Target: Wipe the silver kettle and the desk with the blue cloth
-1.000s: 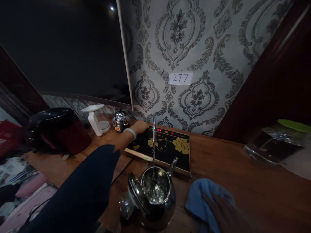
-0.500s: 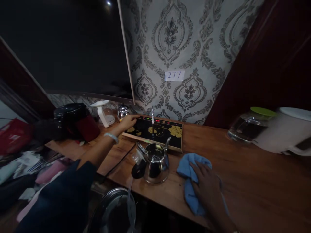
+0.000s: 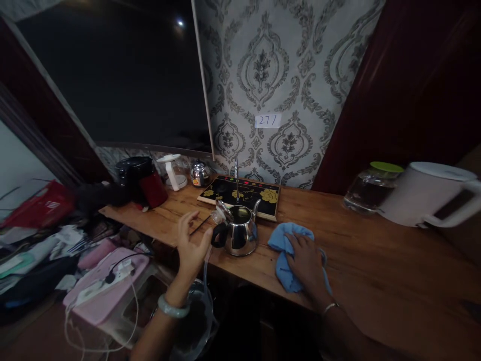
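My left hand (image 3: 191, 244) is raised at the table's front edge, fingers apart and holding nothing, just left of the kettle's black handle. The shiny metal kettle (image 3: 242, 238) stands on the table with its lid (image 3: 224, 210) tipped up and its spout to the right. Behind it lies a black tea stove panel (image 3: 244, 193) with gold flowers, a thin metal water spout (image 3: 237, 175) and a small red light. My right hand (image 3: 305, 258) rests on a crumpled blue cloth (image 3: 285, 240) right of the kettle; its fingers press over the fabric.
A white pitcher (image 3: 421, 195) and a green-lidded glass jug (image 3: 370, 190) stand at the right. Along the back left are a red-black appliance (image 3: 141, 180), a white-handled glass pot (image 3: 176, 173) and a small metal pot (image 3: 200, 173). A power strip (image 3: 99, 288) lies on a pink stool.
My left hand has drawn back from the panel's left end towards the kettle handle, its fingers now spread. My right hand stays on the cloth. The view has shifted.
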Demonstrator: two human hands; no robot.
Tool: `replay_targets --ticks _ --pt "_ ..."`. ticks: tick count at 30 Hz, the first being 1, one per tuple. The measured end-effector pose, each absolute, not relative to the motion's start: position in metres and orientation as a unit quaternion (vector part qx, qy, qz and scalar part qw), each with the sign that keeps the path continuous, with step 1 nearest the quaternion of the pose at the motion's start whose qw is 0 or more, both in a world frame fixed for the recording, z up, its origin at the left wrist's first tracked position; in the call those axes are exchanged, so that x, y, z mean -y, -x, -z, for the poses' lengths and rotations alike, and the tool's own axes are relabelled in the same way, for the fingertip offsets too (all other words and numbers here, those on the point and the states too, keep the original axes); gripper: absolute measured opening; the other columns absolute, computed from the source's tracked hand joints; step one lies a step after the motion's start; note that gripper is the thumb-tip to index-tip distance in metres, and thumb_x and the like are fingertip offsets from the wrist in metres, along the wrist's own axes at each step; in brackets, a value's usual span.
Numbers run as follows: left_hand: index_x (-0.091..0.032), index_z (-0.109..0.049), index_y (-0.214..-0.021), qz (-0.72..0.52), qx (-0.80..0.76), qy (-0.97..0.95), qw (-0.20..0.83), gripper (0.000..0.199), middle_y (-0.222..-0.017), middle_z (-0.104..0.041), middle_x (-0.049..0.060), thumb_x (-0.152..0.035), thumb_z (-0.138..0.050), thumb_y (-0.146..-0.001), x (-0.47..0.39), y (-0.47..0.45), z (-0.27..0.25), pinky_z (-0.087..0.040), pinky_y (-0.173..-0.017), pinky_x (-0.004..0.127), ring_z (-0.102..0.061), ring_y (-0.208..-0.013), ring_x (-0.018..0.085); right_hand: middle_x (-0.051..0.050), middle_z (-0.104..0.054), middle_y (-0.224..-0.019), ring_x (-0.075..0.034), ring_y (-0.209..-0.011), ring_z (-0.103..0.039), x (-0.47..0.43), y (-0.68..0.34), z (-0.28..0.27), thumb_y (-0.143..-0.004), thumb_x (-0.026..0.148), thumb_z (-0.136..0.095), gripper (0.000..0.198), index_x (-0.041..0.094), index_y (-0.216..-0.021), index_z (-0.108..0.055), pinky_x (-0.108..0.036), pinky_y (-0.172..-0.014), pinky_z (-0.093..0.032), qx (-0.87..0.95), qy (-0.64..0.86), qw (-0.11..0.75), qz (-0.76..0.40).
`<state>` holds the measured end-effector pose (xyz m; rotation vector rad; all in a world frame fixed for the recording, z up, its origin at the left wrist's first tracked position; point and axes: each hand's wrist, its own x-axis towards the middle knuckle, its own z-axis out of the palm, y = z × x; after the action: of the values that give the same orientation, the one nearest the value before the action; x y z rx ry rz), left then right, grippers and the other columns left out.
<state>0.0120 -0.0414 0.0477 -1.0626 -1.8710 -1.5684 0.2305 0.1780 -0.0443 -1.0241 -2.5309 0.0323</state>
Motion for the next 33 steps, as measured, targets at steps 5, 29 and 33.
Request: replay_targets --ticks 5,29,33 --pt "-0.021 -0.06 -0.118 0.517 0.696 0.419 0.271 0.033 -0.114 -0.066 0.009 -0.032 -0.062 -0.087 0.014 -0.016 -0.053 -0.047 -0.096 0.044 -0.059 -0.108 0.025 -0.009 -0.057 -0.14 -0.032 -0.13 -0.043 -0.175 -0.23 0.042 -0.088 0.02 -0.051 0.048 0.022 -0.136 -0.057 -0.049 -0.101 -0.04 0.903 0.375 0.208 -0.017" --pt "-0.018 -0.062 -0.127 0.382 0.724 0.558 0.136 0.045 -0.124 -0.065 0.013 -0.026 -0.06 -0.083 -0.038 0.008 -0.079 -0.045 -0.102 0.047 -0.058 -0.116 0.029 -0.01 -0.057 -0.14 -0.032 -0.129 -0.042 -0.174 -0.23 0.037 -0.086 0.019 -0.053 0.049 0.021 -0.135 -0.057 -0.046 -0.099 -0.039 0.901 0.366 0.227 -0.041" --pt "-0.019 -0.063 -0.123 0.482 0.721 0.486 0.109 0.044 -0.122 -0.065 0.014 -0.041 -0.061 -0.085 -0.018 0.013 -0.057 -0.047 -0.1 0.046 -0.061 -0.115 0.027 -0.01 -0.056 -0.141 -0.032 -0.13 -0.041 -0.173 -0.231 0.036 -0.086 0.02 -0.053 0.049 0.023 -0.135 -0.057 -0.046 -0.099 -0.039 0.9 0.372 0.224 -0.038"
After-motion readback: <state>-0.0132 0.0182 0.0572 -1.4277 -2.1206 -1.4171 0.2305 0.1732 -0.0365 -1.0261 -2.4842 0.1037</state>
